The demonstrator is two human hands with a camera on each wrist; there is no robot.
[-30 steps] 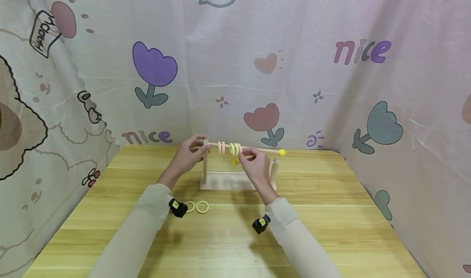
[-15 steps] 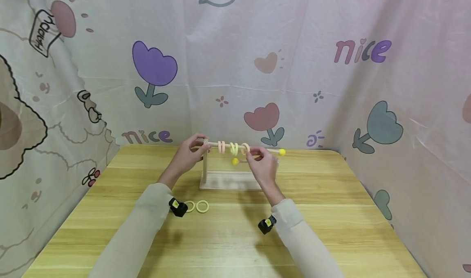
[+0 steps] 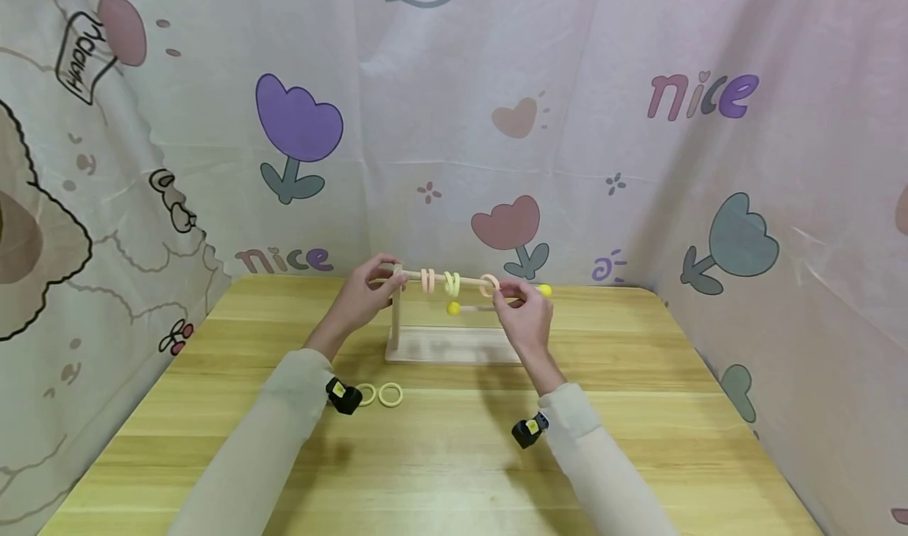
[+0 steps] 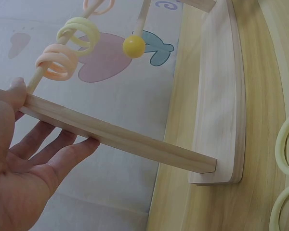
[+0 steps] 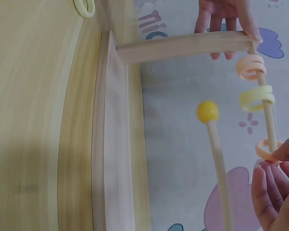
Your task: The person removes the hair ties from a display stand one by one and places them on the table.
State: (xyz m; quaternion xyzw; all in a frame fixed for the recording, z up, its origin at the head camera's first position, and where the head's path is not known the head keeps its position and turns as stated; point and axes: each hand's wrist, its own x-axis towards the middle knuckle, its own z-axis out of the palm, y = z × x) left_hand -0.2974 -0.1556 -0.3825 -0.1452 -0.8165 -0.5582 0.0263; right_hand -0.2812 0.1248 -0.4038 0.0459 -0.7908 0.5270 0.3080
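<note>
The right hand (image 3: 526, 315) pinches a single peach ring (image 5: 263, 154) which is around the wooden rod (image 3: 470, 281). One second ago this ring was just beside the yellow rings (image 3: 452, 285); now it has been slid rightward, well apart from them. The left hand (image 3: 358, 295) has stayed in its place, gripping the top of the left post (image 4: 120, 137) between thumb and fingers. The paired peach rings (image 3: 428, 281) remain nearest to it.
</note>
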